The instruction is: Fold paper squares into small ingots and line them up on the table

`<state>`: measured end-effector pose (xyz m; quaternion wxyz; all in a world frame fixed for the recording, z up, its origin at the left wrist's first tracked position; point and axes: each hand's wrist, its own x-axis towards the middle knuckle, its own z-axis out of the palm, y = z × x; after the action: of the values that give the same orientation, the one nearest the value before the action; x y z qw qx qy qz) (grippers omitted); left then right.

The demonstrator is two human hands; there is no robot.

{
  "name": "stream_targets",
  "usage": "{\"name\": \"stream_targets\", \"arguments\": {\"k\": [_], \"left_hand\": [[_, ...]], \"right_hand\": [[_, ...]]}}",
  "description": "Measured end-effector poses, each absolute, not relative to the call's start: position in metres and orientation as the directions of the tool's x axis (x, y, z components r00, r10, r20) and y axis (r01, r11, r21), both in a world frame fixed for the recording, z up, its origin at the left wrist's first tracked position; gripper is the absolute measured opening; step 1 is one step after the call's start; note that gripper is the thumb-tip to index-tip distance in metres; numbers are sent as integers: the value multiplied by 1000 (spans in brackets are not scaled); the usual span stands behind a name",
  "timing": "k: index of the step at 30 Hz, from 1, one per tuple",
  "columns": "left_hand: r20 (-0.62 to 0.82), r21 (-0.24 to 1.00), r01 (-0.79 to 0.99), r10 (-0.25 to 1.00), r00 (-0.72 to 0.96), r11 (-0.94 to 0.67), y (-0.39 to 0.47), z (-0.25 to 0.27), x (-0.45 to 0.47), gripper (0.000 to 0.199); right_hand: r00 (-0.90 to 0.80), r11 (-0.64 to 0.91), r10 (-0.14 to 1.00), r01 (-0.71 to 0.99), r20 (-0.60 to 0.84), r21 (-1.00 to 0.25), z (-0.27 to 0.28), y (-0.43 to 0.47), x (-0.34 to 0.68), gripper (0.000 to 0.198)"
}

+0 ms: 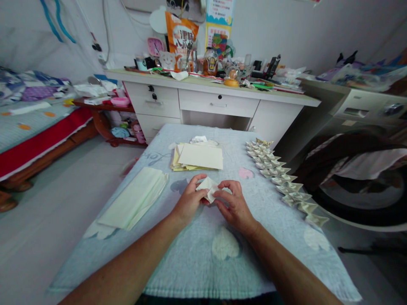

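Note:
Between my two hands, just above the cloth-covered table (190, 254), is a small piece of folded cream paper (208, 186) with a pointed top. My left hand (190, 197) grips its left side, thumb in front and fingers behind. On the right edge, the fingers of my right hand (233, 205) pinch the paper. A stack of cream and yellow paper sheets (200, 156) lies beyond my hands. Left of my left forearm is a pile of long pale-green paper (133, 197). Folded paper boats (276, 171) stand in rows along the table's right side.
A white desk (219, 101) crowded with jars, an orange snack bag (181, 40) and a pink clock (155, 45) stands beyond the table. To the right is a front-loading washing machine (359, 110) with its door open. A bed (41, 123) is at the left.

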<state>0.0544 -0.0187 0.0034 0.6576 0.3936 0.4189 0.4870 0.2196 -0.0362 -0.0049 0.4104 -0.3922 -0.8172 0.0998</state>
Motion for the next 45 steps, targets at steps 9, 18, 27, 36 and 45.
{"name": "stream_targets", "arguments": {"k": [9, 18, 27, 36, 45], "left_hand": [[-197, 883, -391, 961, 193, 259, -19, 7, 53, 52], [-119, 940, -269, 942, 313, 208, -22, 6, 44, 43], [348, 857, 325, 914, 209, -400, -22, 9, 41, 18], [126, 977, 139, 959, 252, -165, -22, -1, 48, 15], [109, 971, 179, 962, 251, -156, -20, -7, 52, 10]], "right_hand": [[-386, 681, 721, 546, 576, -487, -6, -36, 219, 34], [-320, 631, 772, 494, 550, -598, 1, -35, 225, 22], [-256, 510, 859, 356, 442, -784, 0, -35, 223, 10], [-273, 568, 819, 511, 505, -645, 5, -40, 220, 16], [-283, 548, 828, 597, 485, -587, 2, -40, 216, 6]]}}
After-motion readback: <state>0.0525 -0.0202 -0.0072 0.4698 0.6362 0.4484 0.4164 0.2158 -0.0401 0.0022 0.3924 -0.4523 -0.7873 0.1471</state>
